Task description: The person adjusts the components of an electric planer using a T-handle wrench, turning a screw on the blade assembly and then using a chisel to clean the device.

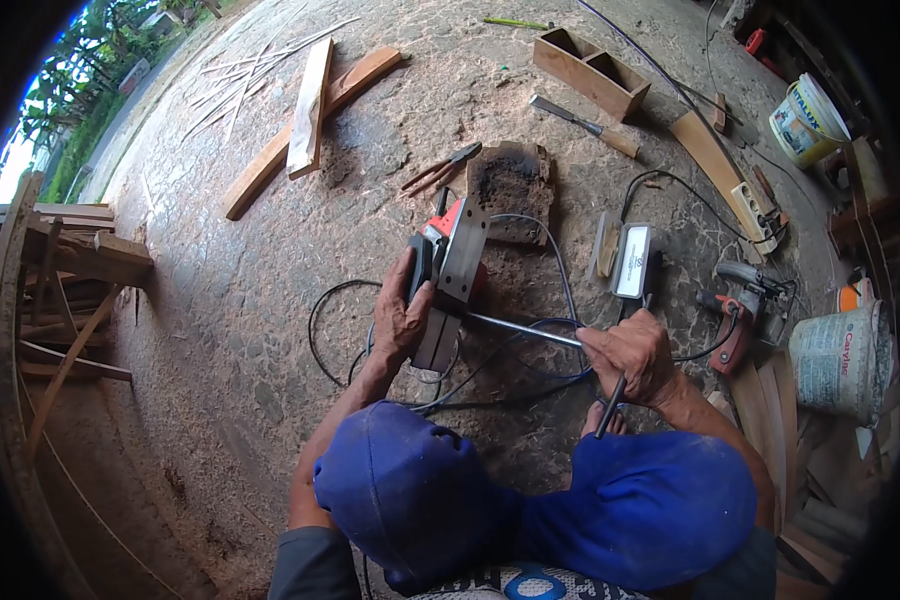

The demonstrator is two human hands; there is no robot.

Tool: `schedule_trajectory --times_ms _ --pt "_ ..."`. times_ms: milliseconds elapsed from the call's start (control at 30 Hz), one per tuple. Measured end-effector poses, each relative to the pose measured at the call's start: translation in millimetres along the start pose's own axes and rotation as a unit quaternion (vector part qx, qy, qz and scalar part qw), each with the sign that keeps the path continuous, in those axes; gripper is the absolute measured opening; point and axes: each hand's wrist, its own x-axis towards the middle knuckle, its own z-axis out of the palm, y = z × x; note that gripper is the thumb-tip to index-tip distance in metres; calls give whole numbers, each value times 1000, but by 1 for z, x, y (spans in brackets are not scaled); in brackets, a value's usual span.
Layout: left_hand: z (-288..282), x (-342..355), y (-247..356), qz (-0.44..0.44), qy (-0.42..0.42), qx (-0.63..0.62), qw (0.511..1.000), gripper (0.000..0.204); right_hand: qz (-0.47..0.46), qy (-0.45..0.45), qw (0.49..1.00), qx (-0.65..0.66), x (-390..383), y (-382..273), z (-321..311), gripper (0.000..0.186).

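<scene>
My left hand (402, 312) grips the black handle of a red electric planer (462, 255), which is tipped so its metal sole shows. In my right hand (632, 357) is a T-handle wrench (526, 328). Its long shaft reaches left to the planer's side near the cutter area; whether its tip sits on a bolt I cannot tell. Just beyond the planer lie pliers (444, 171) and a charred wooden block (515, 195). A small box with a white label (631, 262) stands on the ground ahead of my right hand.
Cables (562, 255) loop around the planer. Farther off are a chisel (588, 128), a wooden box (592, 78) and crossed boards (310, 110). At right lie a power strip (750, 208), a red and grey power tool (738, 325) and buckets (838, 365). A wooden rack (80, 250) stands at left.
</scene>
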Motion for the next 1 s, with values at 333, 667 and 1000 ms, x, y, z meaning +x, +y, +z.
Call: schedule_trajectory --times_ms 333,667,1000 --pt "7 0 -5 6 3 -1 1000 61 221 -50 963 148 -2 -6 -1 20" --pt "-3 1 -17 16 -22 39 999 63 175 32 983 56 -52 -7 -33 33" --pt "-82 23 174 283 155 -47 945 51 481 215 850 -17 -25 201 44 24"
